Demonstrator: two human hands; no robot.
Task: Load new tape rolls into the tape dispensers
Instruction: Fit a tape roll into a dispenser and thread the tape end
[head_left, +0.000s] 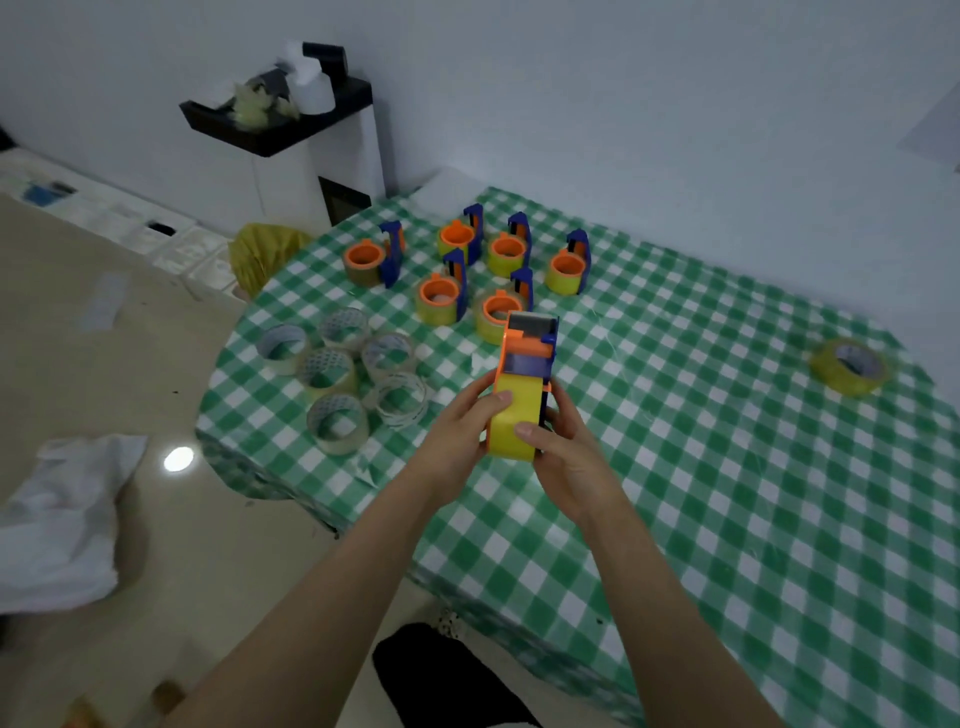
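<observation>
Held item: I have an orange-and-blue plastic tape dispenser carrying a yellow tape roll, raised above the green-and-white checked tablecloth near the table's centre.
Left hand: fingers wrapped on the roll's left face, thumb pressed on its yellow band.
Right hand: fingers clamped round the dispenser's right side, thumb on the roll's lower edge.
Loaded dispensers: six stand clustered at 12 o'clock from my hands, just beyond the held one.
Spent clear tape cores: grouped at 10 o'clock, near the table edge.
Spare yellow tape roll: lying alone at 2 o'clock, well apart.
Risk: I judge the roll may sit crooked on its hub if my thumbs press unevenly; I cannot tell whether the tape end is threaded.
Risk: setting it down carelessly could topple the nearest dispenser.
</observation>
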